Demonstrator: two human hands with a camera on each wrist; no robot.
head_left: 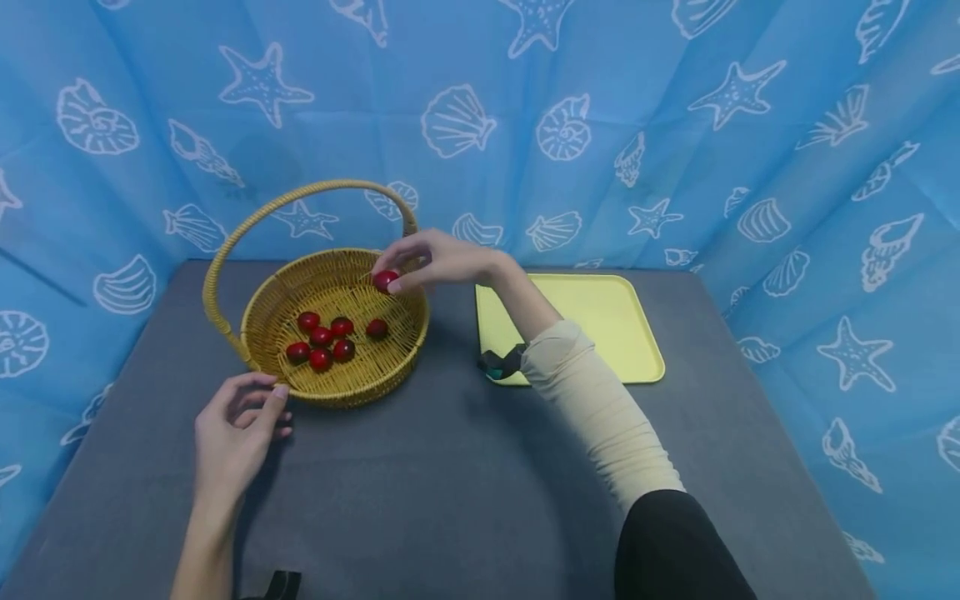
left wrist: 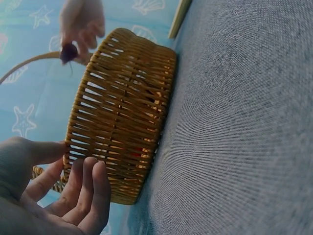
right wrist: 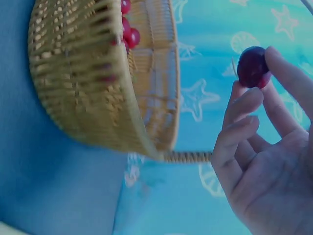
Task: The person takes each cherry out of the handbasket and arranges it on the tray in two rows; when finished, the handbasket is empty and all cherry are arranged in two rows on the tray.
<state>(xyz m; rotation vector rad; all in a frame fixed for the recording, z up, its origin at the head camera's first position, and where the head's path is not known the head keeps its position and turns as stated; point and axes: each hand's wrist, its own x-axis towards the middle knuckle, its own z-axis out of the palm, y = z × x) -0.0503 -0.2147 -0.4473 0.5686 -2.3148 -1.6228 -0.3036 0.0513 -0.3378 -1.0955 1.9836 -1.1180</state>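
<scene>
A round wicker basket (head_left: pixel 405 367) with a tall arched handle stands on the left of the table. Several dark red cherries (head_left: pixel 320 336) lie on its bottom. My right hand (head_left: pixel 435 258) pinches one cherry (right wrist: pixel 253 67) between thumb and fingertips, above the basket's right rim in the head view. A thin stem hangs from that cherry in both wrist views. At the near left rim, beside the handle's foot, my left hand (head_left: pixel 240 429) holds the basket's edge with thumb and fingers. The left wrist view shows the fingers (left wrist: pixel 100 191) against the woven outer wall.
A yellow tray (head_left: pixel 600 333) lies on the grey table (head_left: pixel 420 500) right of the basket, partly covered by my right forearm. A blue curtain (head_left: pixel 495 192) with shells and starfish hangs behind the table and along its sides.
</scene>
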